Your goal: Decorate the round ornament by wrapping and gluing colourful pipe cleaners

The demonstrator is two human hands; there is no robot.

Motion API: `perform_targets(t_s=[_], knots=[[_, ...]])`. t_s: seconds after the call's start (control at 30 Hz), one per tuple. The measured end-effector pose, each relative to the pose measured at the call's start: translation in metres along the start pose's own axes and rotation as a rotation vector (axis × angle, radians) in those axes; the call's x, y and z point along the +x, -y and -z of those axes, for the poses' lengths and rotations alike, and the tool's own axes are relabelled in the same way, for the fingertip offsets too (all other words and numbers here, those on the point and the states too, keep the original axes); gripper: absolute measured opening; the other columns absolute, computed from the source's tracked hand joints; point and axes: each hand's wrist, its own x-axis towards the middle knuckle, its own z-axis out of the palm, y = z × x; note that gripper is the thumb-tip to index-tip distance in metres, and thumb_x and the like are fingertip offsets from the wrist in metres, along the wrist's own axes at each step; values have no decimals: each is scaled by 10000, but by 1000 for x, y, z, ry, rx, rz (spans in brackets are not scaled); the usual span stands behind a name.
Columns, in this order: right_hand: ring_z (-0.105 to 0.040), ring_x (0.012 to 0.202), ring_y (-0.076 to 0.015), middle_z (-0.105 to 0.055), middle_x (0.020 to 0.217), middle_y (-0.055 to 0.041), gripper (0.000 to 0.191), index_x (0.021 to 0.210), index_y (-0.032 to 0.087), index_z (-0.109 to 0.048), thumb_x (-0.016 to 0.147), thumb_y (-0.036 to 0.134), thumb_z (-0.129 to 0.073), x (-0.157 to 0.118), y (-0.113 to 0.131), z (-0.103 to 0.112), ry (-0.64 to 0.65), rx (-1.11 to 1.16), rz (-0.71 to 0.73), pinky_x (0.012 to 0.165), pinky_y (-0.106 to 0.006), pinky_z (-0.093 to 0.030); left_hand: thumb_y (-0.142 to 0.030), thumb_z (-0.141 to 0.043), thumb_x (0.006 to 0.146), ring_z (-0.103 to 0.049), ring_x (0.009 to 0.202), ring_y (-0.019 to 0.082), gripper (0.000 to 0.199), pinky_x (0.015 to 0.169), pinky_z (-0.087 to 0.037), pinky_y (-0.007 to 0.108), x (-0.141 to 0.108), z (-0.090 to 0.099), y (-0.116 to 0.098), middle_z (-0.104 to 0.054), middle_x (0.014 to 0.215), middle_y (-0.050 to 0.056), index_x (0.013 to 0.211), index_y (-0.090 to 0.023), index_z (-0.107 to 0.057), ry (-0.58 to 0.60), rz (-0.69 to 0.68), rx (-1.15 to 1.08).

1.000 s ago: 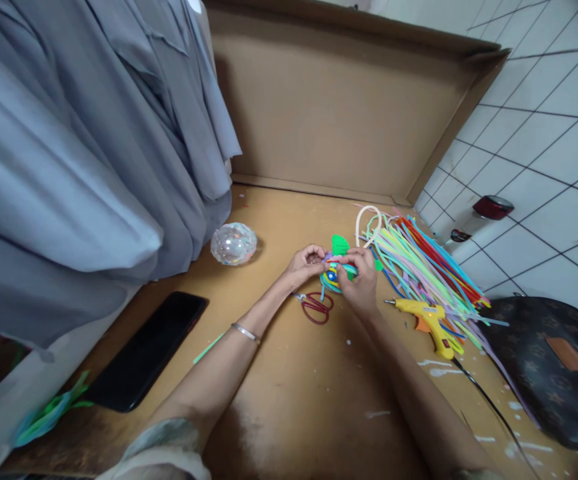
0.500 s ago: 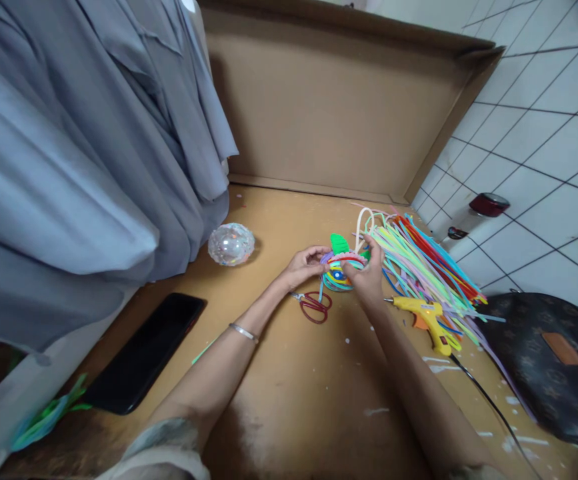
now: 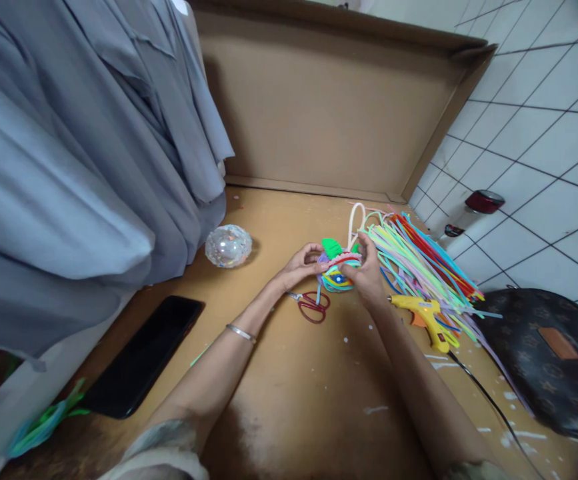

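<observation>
Between my two hands is a small colourful pipe-cleaner craft (image 3: 339,277) in bands of blue, yellow, red and pink, with a green leaf shape (image 3: 331,249) on top and a white loop (image 3: 355,223) rising behind it. My left hand (image 3: 303,267) grips its left side, fingers behind and thumb in front. On the right side my right hand (image 3: 367,272) is closed on it, thumb against the front near a blue spot. Red-handled scissors (image 3: 313,307) lie on the table just below the craft, partly under a light blue strand.
Loose pipe cleaners (image 3: 429,257) spread at the right, beside a yellow glue gun (image 3: 426,319) with its cord. A dark bag (image 3: 533,360) sits further right. At left are a clear ball (image 3: 229,246) and a black phone (image 3: 143,357). A cardboard panel (image 3: 313,100) stands behind.
The craft is tilted slightly, its leaf and white loop leaning a little further left. Both hands keep their hold. The whole view has shifted slightly.
</observation>
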Motion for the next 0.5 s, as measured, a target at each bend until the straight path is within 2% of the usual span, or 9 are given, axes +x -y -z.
perform_targets(t_s=[0.1,0.2,0.37,0.5], knots=[[-511,1300,-312,-499,1422,-123,829,1444,270,-395,668,232,-684,1,9,2,57,127,-84,1018,-480,-494,-402,-904,596,-655,1050,247,667,936,-500,370,-1,-1,-6,-702,1119,108,1155,-167,-626,49,-34,35],[-515,1301,-320,-511,1413,-123,823,1425,245,-435,647,247,-705,2,20,4,123,145,-98,1048,-485,-480,-390,-899,603,-657,1036,247,649,941,-501,373,-2,-3,-11,-716,1093,102,1156,-158,-649,91,-19,126],[-507,1311,-325,-495,1417,-138,829,1423,215,-450,643,270,-727,4,28,6,187,86,-39,1102,-501,-440,-409,-890,601,-668,955,225,689,902,-516,368,-2,-2,-13,-731,1043,79,1193,-158,-643,158,18,215],[-514,1305,-314,-505,1410,-125,817,1427,237,-447,656,258,-717,4,29,7,188,61,-9,1108,-505,-431,-398,-873,624,-665,984,230,684,917,-516,372,-2,1,-10,-726,1086,94,1220,-165,-635,202,-2,244]])
